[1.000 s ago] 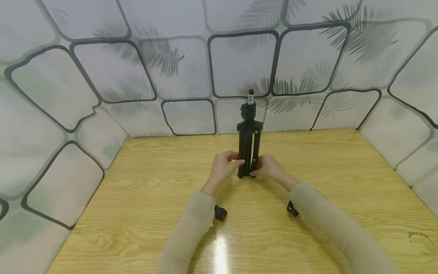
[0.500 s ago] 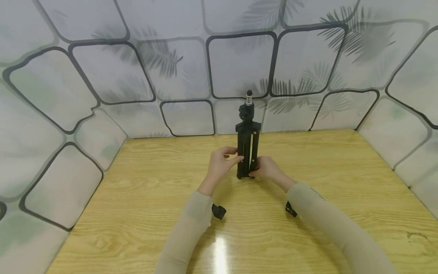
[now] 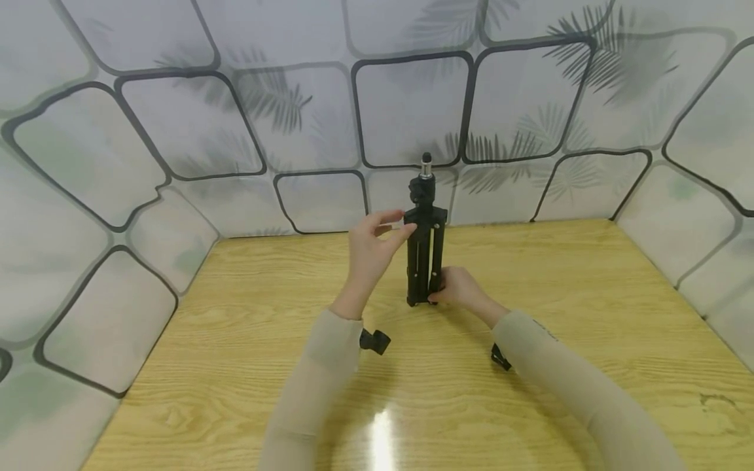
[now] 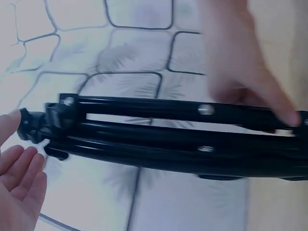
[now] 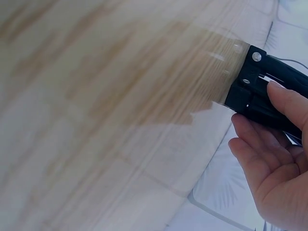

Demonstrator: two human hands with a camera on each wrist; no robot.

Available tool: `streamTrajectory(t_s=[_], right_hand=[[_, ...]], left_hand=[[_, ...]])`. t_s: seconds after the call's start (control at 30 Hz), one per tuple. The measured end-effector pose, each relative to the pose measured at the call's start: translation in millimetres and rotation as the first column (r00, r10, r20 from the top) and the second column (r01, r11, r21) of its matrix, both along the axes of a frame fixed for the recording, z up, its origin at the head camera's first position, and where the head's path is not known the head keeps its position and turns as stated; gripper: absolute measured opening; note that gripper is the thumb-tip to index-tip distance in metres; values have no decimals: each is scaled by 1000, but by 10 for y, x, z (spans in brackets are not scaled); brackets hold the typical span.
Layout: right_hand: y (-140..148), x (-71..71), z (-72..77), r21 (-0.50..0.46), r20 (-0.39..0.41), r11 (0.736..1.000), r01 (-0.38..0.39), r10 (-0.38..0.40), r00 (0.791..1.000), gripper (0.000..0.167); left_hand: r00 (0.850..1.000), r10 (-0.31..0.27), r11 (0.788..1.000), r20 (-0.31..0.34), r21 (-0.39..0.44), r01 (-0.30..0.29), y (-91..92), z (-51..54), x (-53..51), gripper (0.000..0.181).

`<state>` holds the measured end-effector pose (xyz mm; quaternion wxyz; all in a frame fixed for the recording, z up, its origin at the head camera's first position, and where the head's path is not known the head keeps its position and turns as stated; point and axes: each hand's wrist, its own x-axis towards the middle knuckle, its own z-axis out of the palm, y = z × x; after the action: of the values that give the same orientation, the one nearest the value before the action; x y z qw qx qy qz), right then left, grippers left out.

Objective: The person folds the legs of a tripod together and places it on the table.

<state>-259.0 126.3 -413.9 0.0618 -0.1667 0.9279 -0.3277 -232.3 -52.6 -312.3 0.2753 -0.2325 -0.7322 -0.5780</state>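
Note:
A folded black tripod stand (image 3: pixel 425 245) stands upright on the table, with a silver, black-tipped post at its top. My right hand (image 3: pixel 462 291) grips the foot of its legs; the right wrist view shows the thumb on one leg (image 5: pixel 276 107) and the fingers beneath. Beside the stand's upper collar is my left hand (image 3: pixel 371 248), thumb and fingers spread apart. In the left wrist view, the left fingers (image 4: pixel 24 168) lie short of the knob and collar (image 4: pixel 53 120), with a gap showing. Whether the left thumb touches the stand, I cannot tell.
The wood-grain table (image 3: pixel 247 314) is enclosed at the back and sides by patterned cloth walls (image 3: pixel 318 131). Small black pieces show at the left sleeve (image 3: pixel 375 341) and the right sleeve (image 3: pixel 500 357). A bright reflection lies near the table's front.
My left hand has moved up along the stand, from the lower legs to the upper collar. The right hand has kept its grip at the foot, and the stand remains upright.

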Motion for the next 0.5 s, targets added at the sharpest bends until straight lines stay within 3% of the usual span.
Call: streamTrajectory(t_s=[0.17, 0.33, 0.5], right_hand=[[-9, -1, -21, 18, -13, 1000, 7, -7, 1000, 28], [-4, -16, -35, 19, -11, 1000, 1, -1, 1000, 30], [-9, 4, -11, 16, -6, 1000, 3, -3, 1000, 28]], left_hand=[[997, 21, 999, -81, 38, -18, 66, 255, -53, 30], [997, 43, 999, -58, 1, -43, 155, 464, -134, 32], [999, 31, 998, -7, -46, -31, 246, 584, -208, 31]])
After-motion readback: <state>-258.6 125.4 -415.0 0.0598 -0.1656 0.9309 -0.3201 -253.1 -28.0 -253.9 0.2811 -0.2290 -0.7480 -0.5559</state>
